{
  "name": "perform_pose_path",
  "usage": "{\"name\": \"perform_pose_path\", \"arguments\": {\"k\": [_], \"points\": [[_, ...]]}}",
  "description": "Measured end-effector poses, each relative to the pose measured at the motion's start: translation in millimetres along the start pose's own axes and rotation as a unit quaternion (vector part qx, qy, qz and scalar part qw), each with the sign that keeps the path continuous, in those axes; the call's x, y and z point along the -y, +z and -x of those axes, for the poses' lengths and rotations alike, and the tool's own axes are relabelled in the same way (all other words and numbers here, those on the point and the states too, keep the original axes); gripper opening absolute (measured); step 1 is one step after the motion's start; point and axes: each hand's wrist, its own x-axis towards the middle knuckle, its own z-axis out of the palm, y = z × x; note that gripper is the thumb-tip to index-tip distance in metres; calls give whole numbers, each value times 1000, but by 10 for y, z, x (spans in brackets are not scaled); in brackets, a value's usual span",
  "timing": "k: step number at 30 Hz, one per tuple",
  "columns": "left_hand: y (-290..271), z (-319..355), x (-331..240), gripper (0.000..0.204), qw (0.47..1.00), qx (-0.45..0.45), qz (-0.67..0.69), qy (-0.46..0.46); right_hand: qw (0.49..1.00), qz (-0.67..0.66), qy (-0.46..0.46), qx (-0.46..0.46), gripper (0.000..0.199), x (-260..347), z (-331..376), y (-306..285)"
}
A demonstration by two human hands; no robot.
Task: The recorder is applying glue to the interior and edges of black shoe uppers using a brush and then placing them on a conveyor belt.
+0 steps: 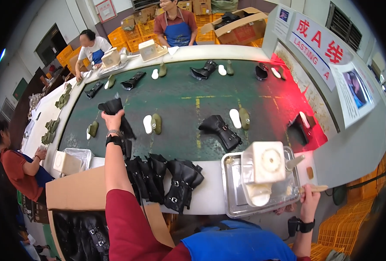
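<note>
My left hand (113,119) is reaching forward over the green belt (175,143), its fingers closed round a black boot upper (112,105). Below that arm, several black boot uppers (180,185) with buckles lie at the near edge. My right hand (309,200) grips the wooden handle of a brush (318,189) at the right side of a metal tray (231,195). In the tray stands a white container (269,163). On the belt, a black boot upper (221,132) lies near a white insole (235,118) and an olive shoe last (244,118).
An open carton (75,187) of black uppers stands at my lower left. Other people work at the left (17,161) and far side (175,26). More uppers, insoles and lasts sit along the belt. A grey housing (349,148) with a red-lit opening bounds the right end.
</note>
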Motion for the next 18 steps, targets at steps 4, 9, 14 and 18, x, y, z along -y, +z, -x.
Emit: {"name": "perform_pose_path", "arguments": {"k": [4,9,14,18], "points": [[125,-84,408,97,971,92,-193,-106,998,51,25,-31,18,69,54,156],[259,-172,1116,103,939,148,-282,-129,992,121,33,-22,20,38,53,319],[339,-174,1313,68,798,454,-382,-104,988,145,29,-34,20,179,102,466],[299,-375,1364,56,750,474,-458,-58,992,117,-4,-42,20,243,116,430]]}}
